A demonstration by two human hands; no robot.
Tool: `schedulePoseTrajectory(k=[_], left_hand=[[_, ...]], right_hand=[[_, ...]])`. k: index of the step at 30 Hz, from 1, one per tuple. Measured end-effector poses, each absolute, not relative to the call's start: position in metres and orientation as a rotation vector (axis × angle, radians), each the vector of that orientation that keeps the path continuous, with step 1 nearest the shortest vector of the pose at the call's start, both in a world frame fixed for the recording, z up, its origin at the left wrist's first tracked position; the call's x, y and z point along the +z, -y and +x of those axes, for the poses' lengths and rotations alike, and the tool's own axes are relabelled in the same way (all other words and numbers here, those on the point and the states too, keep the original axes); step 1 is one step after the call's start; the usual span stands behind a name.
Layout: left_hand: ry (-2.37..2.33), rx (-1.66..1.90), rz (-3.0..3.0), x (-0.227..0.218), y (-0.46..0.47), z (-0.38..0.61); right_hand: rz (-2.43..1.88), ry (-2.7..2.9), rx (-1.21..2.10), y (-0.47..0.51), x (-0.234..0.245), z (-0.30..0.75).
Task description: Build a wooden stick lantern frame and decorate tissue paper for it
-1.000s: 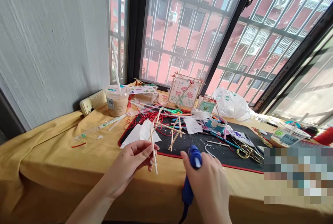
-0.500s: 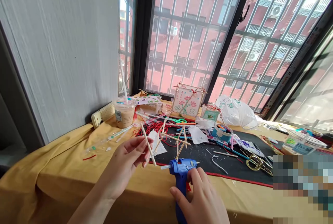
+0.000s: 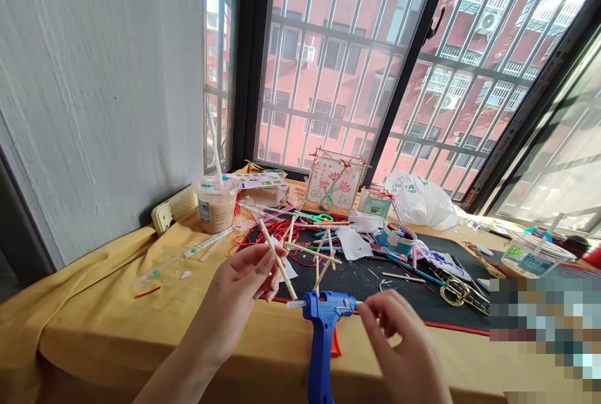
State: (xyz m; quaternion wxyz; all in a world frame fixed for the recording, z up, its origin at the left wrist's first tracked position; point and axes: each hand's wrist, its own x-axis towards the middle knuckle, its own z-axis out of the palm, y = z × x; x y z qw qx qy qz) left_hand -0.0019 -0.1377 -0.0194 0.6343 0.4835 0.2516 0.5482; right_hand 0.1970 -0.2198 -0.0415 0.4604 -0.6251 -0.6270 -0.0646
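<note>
My left hand (image 3: 248,275) pinches a thin wooden stick (image 3: 278,258), which slants down to the right. A blue hot glue gun (image 3: 323,322) with a red trigger is upright at the table's front edge, its nozzle to the right and a clear glue stick (image 3: 295,304) poking out at its left. At the nozzle tip, the thumb and fingertips of my right hand (image 3: 399,329) are pressed together; I cannot make out what lies between them. Behind the gun is a small frame of wooden sticks (image 3: 317,253), partly hidden by my left hand's stick.
A black mat (image 3: 352,282) carries red cord (image 3: 263,238), white paper (image 3: 354,243), scissors with gold handles (image 3: 455,292) and a blue tape roll (image 3: 398,238). An iced drink cup (image 3: 216,207) stands left, another cup (image 3: 530,257) right. A decorated panel (image 3: 334,181) leans near the window.
My right hand has moved right, from the glue gun's body and handle to its nozzle tip. The left hand still holds the stick. The view has shifted slightly.
</note>
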Motion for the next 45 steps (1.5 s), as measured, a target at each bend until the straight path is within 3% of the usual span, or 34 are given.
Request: schedulePoseTrajectory(k=[7, 18, 29, 35, 45], left_hand=[[-0.499, 1.304, 1.422, 0.007, 0.140, 0.017], [-0.388, 1.385, 1.498, 0.026, 0.115, 0.036], [-0.528, 1.229, 1.922, 0.046, 0.075, 0.023], [-0.886, 1.043, 1.915, 0.026, 0.031, 0.006], [-0.951, 0.814, 1.885, -0.011, 0.014, 0.009]], right_hand=[[-1.269, 1.804, 0.521, 0.176, 0.059, 0.193], [-1.011, 1.762, 1.094, 0.146, 0.069, 0.189], [-1.017, 1.688, 1.128, 0.111, 0.078, 0.214], [-1.269, 1.653, 0.962, 0.092, 0.077, 0.240], [-1.417, 1.657, 0.967, 0.066, 0.060, 0.256]])
